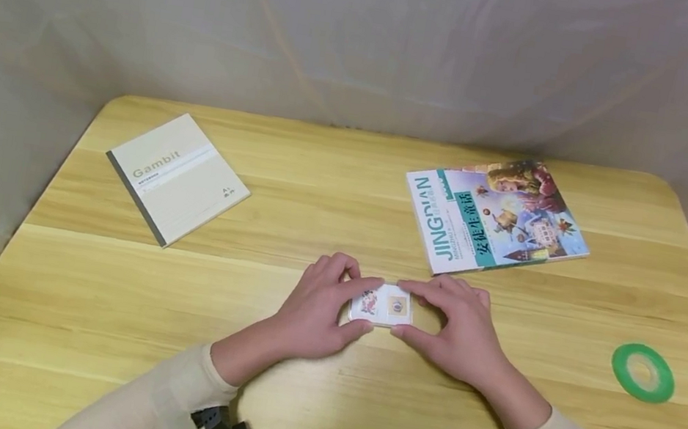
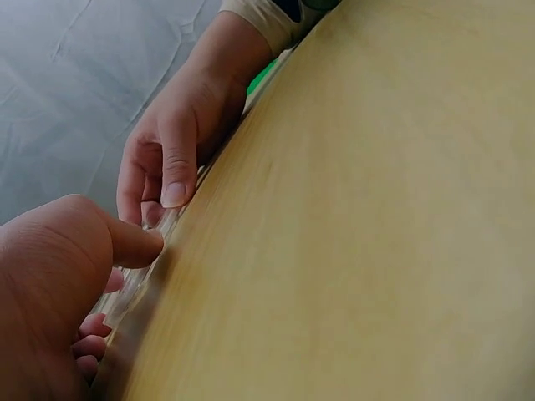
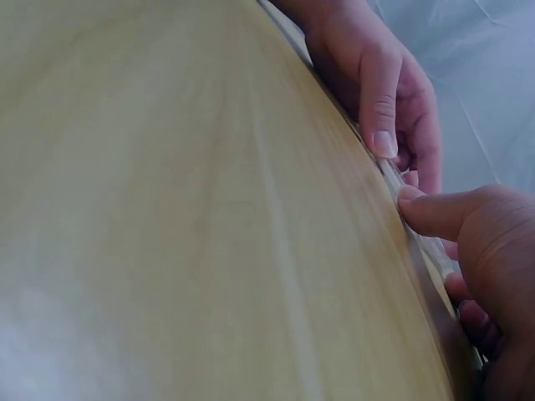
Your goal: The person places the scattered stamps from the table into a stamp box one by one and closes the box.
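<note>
Between the two hands a small flat rectangular case point(image 1: 382, 308) lies at the table's middle. It has clear edges, a white face and two little pictures on top. My left hand point(image 1: 317, 312) pinches its left part, thumb at the near edge and index finger at the far edge. On the opposite side my right hand point(image 1: 465, 330) grips the right part in the same way. The left wrist view shows the case's clear edge point(image 2: 134, 292) low against the wood, under my left thumb. From the right wrist, the thin side point(image 3: 430, 246) shows beside my right thumb.
A cream notebook point(image 1: 179, 179) marked Gambit lies at the back left of the wooden table point(image 1: 293, 199). Toward the back right is a colourful book point(image 1: 497, 219). A green ring-shaped roll point(image 1: 644, 373) lies at the right. Behind the table hangs a grey sheet point(image 1: 370, 40).
</note>
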`<state>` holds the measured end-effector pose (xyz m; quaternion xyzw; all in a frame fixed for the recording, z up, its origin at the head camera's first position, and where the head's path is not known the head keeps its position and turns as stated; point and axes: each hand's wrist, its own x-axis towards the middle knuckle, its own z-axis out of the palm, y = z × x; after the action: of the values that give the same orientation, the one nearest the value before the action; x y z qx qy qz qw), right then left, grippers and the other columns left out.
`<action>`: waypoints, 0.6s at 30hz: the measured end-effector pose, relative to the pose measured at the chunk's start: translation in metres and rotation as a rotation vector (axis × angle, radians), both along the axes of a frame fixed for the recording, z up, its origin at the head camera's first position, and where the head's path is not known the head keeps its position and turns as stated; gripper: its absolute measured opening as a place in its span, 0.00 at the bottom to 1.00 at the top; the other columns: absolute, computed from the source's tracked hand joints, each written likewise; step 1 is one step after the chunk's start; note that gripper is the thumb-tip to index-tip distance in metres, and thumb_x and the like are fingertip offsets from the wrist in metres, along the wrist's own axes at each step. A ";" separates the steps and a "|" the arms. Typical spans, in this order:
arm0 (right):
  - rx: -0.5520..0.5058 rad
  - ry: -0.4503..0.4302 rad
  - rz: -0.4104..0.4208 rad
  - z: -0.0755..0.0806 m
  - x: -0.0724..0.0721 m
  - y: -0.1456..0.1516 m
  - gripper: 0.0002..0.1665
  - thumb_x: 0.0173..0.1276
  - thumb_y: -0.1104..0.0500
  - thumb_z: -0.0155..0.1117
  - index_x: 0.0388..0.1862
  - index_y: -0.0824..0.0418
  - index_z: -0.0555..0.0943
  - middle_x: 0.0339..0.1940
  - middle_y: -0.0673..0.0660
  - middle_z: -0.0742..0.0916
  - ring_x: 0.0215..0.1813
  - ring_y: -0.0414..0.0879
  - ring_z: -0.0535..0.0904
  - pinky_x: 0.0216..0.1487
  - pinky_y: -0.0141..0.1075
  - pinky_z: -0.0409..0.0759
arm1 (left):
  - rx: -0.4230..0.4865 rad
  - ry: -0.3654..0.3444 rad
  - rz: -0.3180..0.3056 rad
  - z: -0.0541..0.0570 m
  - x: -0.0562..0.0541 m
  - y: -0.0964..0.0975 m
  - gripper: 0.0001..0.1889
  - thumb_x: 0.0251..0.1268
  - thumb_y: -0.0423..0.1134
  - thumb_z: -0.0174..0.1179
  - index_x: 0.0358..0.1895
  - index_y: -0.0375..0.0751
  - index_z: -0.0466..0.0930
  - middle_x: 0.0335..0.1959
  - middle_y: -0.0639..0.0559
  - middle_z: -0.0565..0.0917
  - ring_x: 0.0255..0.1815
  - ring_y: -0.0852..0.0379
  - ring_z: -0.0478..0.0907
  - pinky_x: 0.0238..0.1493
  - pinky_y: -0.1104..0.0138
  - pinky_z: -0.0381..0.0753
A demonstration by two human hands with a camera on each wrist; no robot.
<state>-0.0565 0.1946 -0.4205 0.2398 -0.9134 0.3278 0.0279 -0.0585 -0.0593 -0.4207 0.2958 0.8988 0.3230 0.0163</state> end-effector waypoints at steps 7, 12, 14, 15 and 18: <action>0.000 -0.007 0.007 0.000 0.000 0.000 0.34 0.52 0.42 0.81 0.59 0.45 0.84 0.31 0.41 0.75 0.39 0.41 0.68 0.42 0.44 0.56 | 0.013 0.008 -0.002 -0.003 -0.001 -0.002 0.30 0.56 0.51 0.67 0.65 0.48 0.79 0.48 0.54 0.67 0.47 0.53 0.63 0.50 0.60 0.63; 0.004 -0.019 0.017 0.000 0.000 0.002 0.32 0.55 0.43 0.79 0.60 0.44 0.83 0.32 0.41 0.75 0.39 0.41 0.68 0.42 0.44 0.55 | 0.040 -0.001 -0.006 -0.004 -0.001 -0.003 0.30 0.56 0.49 0.67 0.65 0.46 0.79 0.48 0.53 0.68 0.47 0.53 0.63 0.50 0.59 0.64; 0.006 -0.022 0.017 0.000 0.000 0.002 0.33 0.55 0.44 0.79 0.60 0.44 0.83 0.32 0.42 0.75 0.39 0.41 0.68 0.42 0.43 0.55 | 0.052 -0.006 -0.008 -0.003 -0.001 -0.004 0.30 0.56 0.48 0.67 0.65 0.46 0.79 0.49 0.52 0.68 0.47 0.53 0.63 0.50 0.59 0.64; 0.005 -0.022 0.018 -0.001 0.000 0.003 0.33 0.54 0.44 0.80 0.61 0.44 0.83 0.32 0.42 0.75 0.39 0.41 0.68 0.42 0.43 0.55 | 0.056 -0.007 -0.009 -0.003 -0.001 -0.004 0.30 0.56 0.48 0.67 0.65 0.45 0.79 0.49 0.52 0.69 0.47 0.53 0.63 0.50 0.59 0.64; 0.002 -0.021 0.019 -0.002 0.001 0.003 0.34 0.54 0.43 0.80 0.61 0.44 0.83 0.33 0.41 0.76 0.40 0.41 0.69 0.43 0.44 0.56 | 0.058 -0.014 -0.011 -0.002 0.000 -0.004 0.30 0.56 0.48 0.67 0.65 0.45 0.79 0.49 0.52 0.69 0.47 0.52 0.63 0.50 0.59 0.64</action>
<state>-0.0560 0.1977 -0.4224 0.2450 -0.9116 0.3297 0.0148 -0.0586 -0.0635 -0.4227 0.2988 0.8873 0.3510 0.0156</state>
